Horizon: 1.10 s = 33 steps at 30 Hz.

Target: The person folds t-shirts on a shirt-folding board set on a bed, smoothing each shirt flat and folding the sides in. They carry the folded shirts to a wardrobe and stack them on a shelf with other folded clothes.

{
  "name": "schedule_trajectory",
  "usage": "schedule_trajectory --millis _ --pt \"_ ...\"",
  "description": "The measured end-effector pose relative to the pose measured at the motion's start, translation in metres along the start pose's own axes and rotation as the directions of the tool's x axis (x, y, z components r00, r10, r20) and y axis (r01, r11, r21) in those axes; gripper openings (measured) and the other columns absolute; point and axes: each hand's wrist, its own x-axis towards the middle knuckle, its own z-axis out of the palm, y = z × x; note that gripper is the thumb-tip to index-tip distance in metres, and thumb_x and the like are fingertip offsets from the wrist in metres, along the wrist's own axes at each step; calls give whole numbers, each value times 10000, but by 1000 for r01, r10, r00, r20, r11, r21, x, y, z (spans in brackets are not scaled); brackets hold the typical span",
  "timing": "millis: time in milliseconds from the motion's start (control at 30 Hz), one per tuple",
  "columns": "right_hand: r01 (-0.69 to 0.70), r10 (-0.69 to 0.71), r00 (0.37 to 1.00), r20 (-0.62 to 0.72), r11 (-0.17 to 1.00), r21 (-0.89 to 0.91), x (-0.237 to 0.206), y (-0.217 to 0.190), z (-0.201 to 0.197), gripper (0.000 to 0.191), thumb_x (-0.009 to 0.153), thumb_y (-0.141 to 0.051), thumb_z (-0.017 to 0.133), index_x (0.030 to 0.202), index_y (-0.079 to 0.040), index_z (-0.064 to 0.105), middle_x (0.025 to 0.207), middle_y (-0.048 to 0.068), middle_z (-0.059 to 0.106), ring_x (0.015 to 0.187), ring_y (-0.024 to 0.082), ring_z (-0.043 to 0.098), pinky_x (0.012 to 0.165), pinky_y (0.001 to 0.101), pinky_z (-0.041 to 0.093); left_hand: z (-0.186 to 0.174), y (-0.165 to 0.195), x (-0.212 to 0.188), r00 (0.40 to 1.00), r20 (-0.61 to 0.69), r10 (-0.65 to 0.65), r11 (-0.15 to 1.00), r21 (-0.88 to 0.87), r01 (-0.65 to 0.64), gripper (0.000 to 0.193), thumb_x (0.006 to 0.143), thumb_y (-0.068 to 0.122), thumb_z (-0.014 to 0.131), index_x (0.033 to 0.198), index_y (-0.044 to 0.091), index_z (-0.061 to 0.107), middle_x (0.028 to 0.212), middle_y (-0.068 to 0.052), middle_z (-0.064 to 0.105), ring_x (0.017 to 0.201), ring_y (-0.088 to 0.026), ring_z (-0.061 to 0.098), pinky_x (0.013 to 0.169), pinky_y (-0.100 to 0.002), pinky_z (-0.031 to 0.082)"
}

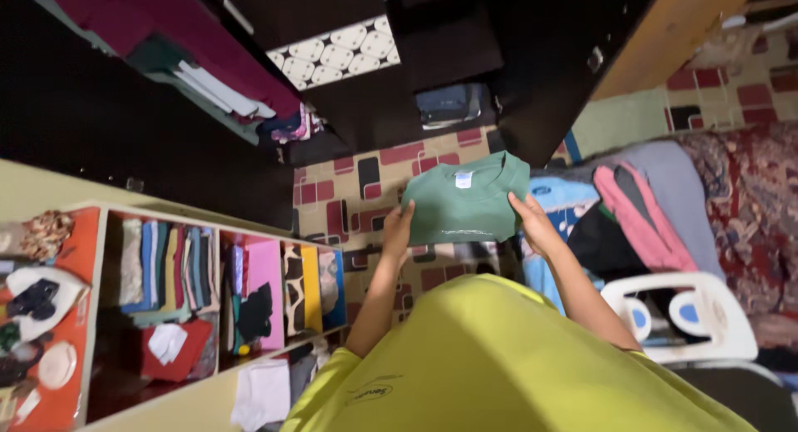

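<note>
A folded green T-shirt (467, 199) with a white neck label is held out in front of me, above the patterned floor. My left hand (398, 227) grips its left edge and my right hand (532, 220) grips its right edge. Both arms reach forward from my yellow-green shirt (499, 365), which fills the bottom of the view. The shirt hangs flat between my hands, its collar pointing away from me.
An open shelf unit (208, 224) at the left holds several folded clothes in its compartments. A dark wardrobe (374, 58) stands ahead with its doors open. A pile of clothes (640, 208) lies at the right, with a white plastic chair (690, 316) below it.
</note>
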Motion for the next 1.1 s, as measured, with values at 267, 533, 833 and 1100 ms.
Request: schedule_trajectory --millis 267,533,833,1100 --pt "239 -230 970 78 962 -134 123 -84 -1 510 1049 -284 589 1485 -30 509 1444 56 594 1310 166 534 1115 329 399 50 67 108 990 -69 121 991 68 -117 429 1034 386 605 1145 -13 715 891 -28 695 757 -90 596 671 -269 499" --pt "395 -381 918 115 904 -163 249 -217 45 470 1068 -253 556 1480 -37 489 1431 73 597 1296 196 558 1121 359 433 78 182 260 886 11 464 877 134 -461 362 1065 275 582 1203 -38 700 1014 -20 724 896 -78 603 814 -260 510" --pt "618 -590 780 209 779 -105 356 -368 120 481 1114 -219 537 1545 -42 419 1523 80 543 1395 206 522 1192 372 409 133 342 391 727 32 686 728 -7 -686 366 1090 234 565 1264 -73 661 1126 -46 728 1005 -81 594 933 -264 495" --pt "646 -609 763 216 734 -210 401 -474 165 433 1116 -266 511 1481 -37 469 1451 143 592 1344 267 582 1150 427 474 180 447 443 635 -11 772 631 121 -766 383 1069 266 580 1267 -50 665 1117 -97 776 974 -123 657 919 -288 521"
